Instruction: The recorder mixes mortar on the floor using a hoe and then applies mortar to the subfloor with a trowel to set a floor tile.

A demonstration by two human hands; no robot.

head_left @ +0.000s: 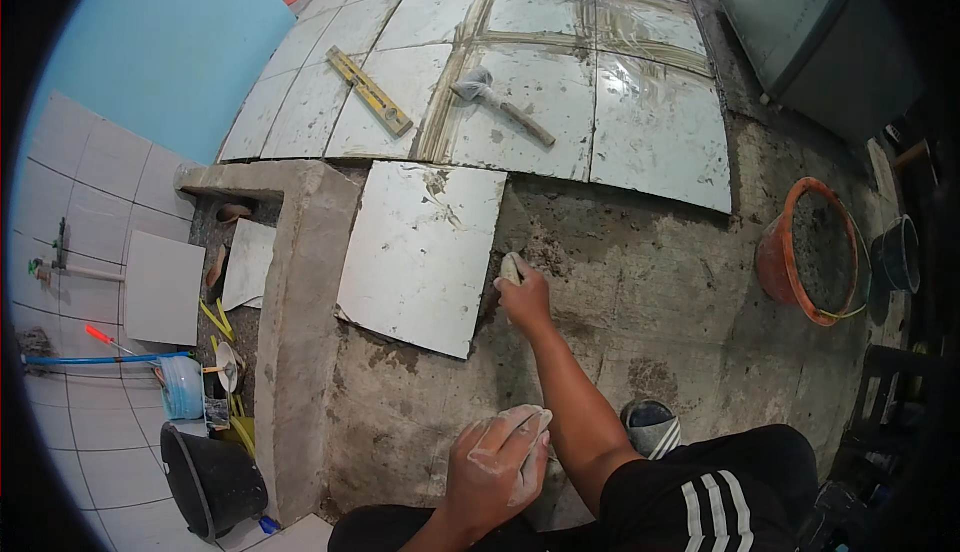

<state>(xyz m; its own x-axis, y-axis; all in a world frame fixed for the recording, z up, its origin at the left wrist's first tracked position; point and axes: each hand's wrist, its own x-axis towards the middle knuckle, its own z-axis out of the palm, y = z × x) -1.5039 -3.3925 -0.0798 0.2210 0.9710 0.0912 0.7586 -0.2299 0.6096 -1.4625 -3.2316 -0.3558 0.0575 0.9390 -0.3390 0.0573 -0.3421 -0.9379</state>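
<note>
My right hand (527, 297) is closed around the pale handle (512, 269) of a tool, beside the right edge of a white floor tile (421, 252). The tool's working end is too dark and small to make out. That tile lies slightly askew on rough concrete, in front of the laid tiles. Nearer to me, my left hand (497, 460) is curled closed over my lap, its fingers coated in pale grey mortar. Whether it holds anything is hidden. On the laid tiles lie a yellow spirit level (370, 92) and a mallet (502, 105) with a plastic-wrapped head.
An orange tub (808, 252) of grey mortar stands at right, with a black bucket (895, 255) beside it. At left runs a low concrete curb (297, 352); beyond it are a black bucket (213, 480) and a loose tile (163, 287). A grey cabinet-like appliance (800, 27) stands far right.
</note>
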